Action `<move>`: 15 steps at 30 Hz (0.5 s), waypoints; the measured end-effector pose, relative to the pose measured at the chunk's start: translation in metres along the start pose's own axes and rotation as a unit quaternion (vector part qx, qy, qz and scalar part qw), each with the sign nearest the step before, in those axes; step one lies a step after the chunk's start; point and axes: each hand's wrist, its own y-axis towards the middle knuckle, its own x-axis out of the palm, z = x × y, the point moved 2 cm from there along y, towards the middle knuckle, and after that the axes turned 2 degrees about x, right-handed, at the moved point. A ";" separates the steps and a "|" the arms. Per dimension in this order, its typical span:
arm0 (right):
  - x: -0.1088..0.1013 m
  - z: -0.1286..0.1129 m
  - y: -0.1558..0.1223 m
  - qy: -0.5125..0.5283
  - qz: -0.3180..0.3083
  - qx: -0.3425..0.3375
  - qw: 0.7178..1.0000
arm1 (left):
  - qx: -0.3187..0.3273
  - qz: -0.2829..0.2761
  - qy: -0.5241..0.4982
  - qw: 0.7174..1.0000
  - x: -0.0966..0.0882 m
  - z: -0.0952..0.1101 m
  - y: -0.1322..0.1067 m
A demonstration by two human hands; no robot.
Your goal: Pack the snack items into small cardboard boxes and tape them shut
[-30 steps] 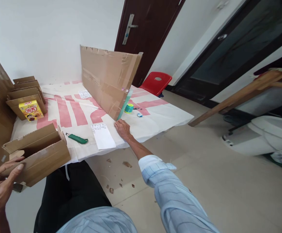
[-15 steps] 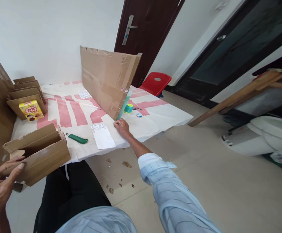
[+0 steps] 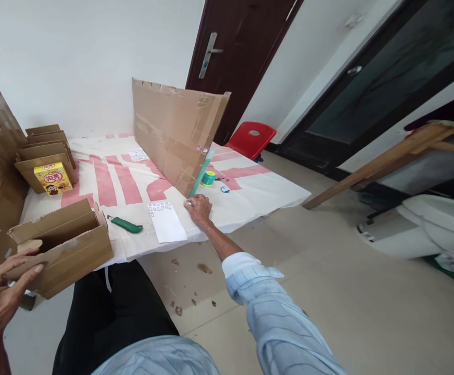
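Note:
My left hand (image 3: 6,291) grips the near left end of an open cardboard box (image 3: 68,255), thumb outside and fingers over the edge. The box rests at the table's front edge. My right hand (image 3: 199,209) is closed at the lower front corner of a large standing cardboard panel (image 3: 176,135). A small greyish thing shows at its fingertips, too small to name. Left of that hand lies a white sheet of paper (image 3: 168,224) with small drawn shapes. A green utility knife (image 3: 125,224) lies between the paper and the box.
A yellow snack box (image 3: 53,178) leans against folded cardboard pieces (image 3: 45,151) at the left. Behind the panel's edge stand a green tape roll (image 3: 207,178) and a small blue-white ring (image 3: 225,189). A red chair (image 3: 252,139) stands beyond the table; scraps (image 3: 204,269) litter the floor.
My right hand has turned and drawn slightly back at the panel's corner, and a small greyish thing now shows at its fingertips. My left hand keeps its grip on the box.

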 end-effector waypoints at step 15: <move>0.001 0.003 -0.014 0.059 -0.013 -0.012 0.998 | 0.032 0.079 0.153 0.985 -0.015 -0.007 0.013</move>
